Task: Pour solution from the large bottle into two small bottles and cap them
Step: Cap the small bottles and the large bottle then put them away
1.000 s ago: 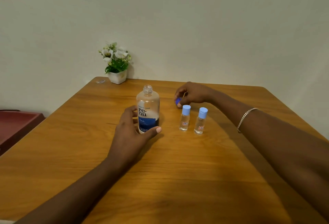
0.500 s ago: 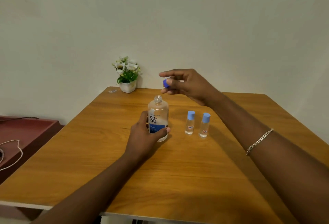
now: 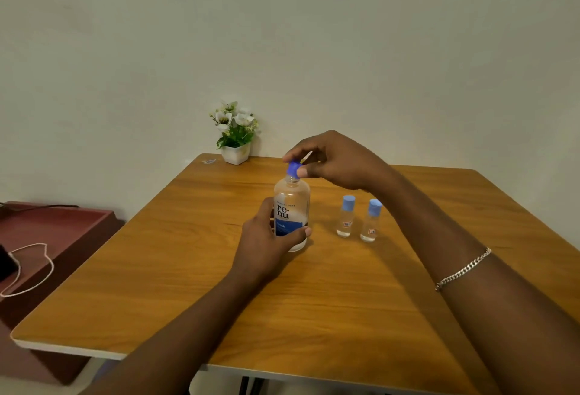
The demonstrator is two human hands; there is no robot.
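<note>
The large clear bottle [image 3: 292, 203] with a blue label stands upright on the wooden table [image 3: 314, 300]. My left hand [image 3: 266, 244] wraps around its lower body. My right hand [image 3: 335, 162] pinches a dark blue cap [image 3: 294, 169] right on top of the bottle's neck. To the right stand two small clear bottles [image 3: 346, 219] [image 3: 370, 222], both upright with light blue caps on and liquid inside.
A small white pot of white flowers [image 3: 235, 137] sits at the table's far edge by the wall. A dark red low surface [image 3: 47, 231] with a white cable [image 3: 28, 269] lies to the left of the table.
My right hand carried the dark blue cap from above down onto the large bottle's neck. The left hand kept its hold on the bottle. The camera tilted up.
</note>
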